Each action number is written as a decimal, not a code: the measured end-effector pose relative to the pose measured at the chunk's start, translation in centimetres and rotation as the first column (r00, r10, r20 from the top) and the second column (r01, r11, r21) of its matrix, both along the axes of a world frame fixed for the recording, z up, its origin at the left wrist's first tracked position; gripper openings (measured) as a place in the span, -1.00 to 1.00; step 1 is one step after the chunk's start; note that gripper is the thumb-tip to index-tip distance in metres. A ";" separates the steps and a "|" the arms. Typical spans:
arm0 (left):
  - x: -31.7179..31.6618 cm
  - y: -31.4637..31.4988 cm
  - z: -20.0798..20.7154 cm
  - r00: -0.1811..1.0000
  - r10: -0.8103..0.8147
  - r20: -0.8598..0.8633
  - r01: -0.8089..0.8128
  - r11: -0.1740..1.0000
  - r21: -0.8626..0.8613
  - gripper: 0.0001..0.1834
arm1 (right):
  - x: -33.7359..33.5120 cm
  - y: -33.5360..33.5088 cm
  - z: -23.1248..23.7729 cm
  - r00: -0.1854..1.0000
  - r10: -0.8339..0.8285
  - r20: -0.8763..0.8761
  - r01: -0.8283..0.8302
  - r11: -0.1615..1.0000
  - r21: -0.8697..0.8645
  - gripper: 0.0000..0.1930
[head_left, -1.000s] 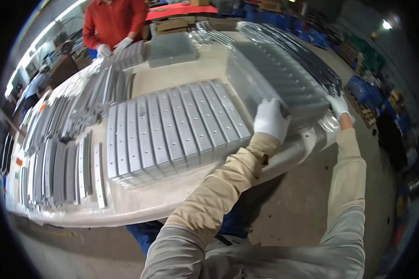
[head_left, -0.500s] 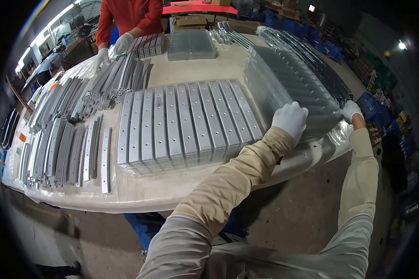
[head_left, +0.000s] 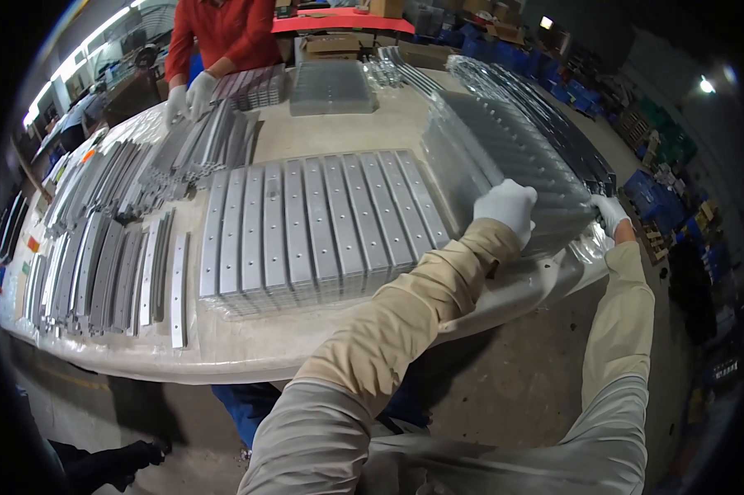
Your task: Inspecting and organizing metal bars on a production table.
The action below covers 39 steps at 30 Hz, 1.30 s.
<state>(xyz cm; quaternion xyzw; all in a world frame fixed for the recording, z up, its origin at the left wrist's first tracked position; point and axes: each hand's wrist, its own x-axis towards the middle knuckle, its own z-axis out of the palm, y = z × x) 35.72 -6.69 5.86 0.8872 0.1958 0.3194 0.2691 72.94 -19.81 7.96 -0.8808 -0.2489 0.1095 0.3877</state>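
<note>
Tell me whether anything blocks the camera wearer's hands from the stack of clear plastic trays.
Nothing visible does. The left hand is at the near left corner of the stack of clear plastic trays, and the right hand is at its near right corner. What lies beneath the hands is hidden.

1 view: head-worn fisheye | faces down and forward | table [head_left: 297,134] at near range
</note>
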 end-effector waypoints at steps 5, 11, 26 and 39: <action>0.0 2.3 2.2 0.999 -0.032 0.003 0.032 0.993 -0.115 -0.67 | -3.1 1.4 3.2 0.999 -0.016 0.030 0.016 1.000 -0.010 -0.74; 1.7 1.6 1.6 0.993 -0.027 0.117 0.047 0.985 -0.165 -0.65 | -2.1 0.3 4.0 0.999 0.044 -0.019 -0.042 0.997 0.065 -0.73; 0.5 2.4 -0.8 0.987 -0.089 0.132 0.136 0.901 -0.413 -0.65 | -3.7 1.5 7.7 0.941 0.100 0.324 -0.069 0.992 -0.106 -0.69; -3.0 0.5 -2.9 0.972 0.091 0.215 -0.050 0.981 -0.187 -0.75 | -4.9 -1.0 4.2 0.595 0.493 0.635 -0.604 0.795 -0.051 -0.85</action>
